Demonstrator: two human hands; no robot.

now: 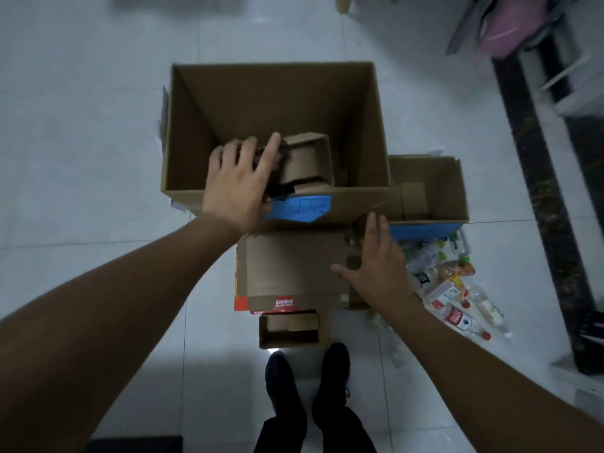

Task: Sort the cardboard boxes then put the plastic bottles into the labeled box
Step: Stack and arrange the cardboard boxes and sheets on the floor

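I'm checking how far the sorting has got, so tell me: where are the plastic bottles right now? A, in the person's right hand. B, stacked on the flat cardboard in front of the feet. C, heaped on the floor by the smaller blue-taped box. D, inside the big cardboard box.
C: the plastic bottles lie in a loose heap on the floor beside the smaller blue-taped box, while the right hand is spread open and holds none.

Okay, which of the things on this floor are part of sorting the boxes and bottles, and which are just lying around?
Part of the job:
big box
small box in left hand
second taped box
flat box
little open box
plastic bottles
right hand

Just lying about:
pink thing
dark ledge
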